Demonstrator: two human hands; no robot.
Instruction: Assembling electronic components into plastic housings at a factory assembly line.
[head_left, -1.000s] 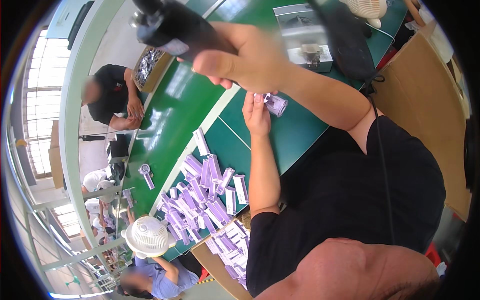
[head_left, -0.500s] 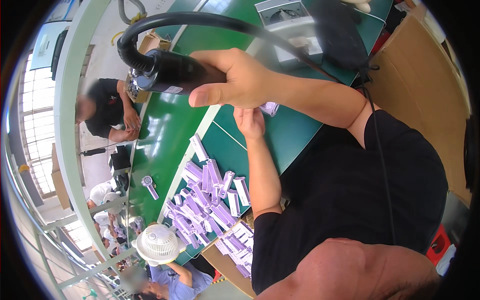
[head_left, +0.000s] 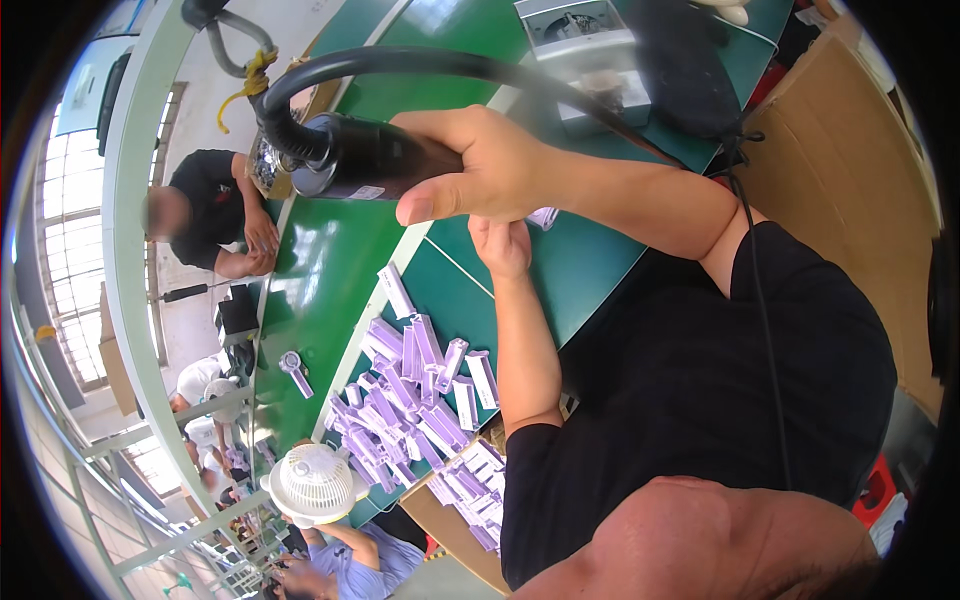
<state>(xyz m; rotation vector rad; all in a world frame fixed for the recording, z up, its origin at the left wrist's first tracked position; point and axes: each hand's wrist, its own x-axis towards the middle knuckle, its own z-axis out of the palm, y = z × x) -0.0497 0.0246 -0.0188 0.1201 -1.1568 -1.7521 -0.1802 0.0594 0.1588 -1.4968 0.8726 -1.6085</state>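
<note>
My right hand is wrapped around a black electric screwdriver, thumb along its side. A thick black cord loops from its end, and its tip is hidden behind the hand. Just below, my left hand has its fingers closed by a light purple plastic part, which shows only in part past my right hand. It appears to hold this part, though the grip itself is mostly covered. To the left of my left forearm lies a pile of purple and white plastic housings on the green table.
A cardboard box with more housings stands below the pile. A small handheld fan lies on the green belt. At the top sits a grey-white device. Co-workers sit across and farther down the line; a white fan is near one.
My right hand and the screwdriver have shifted slightly right and down. A metal hook with a yellow tie shows more fully at the upper left. My left hand stays almost still.
</note>
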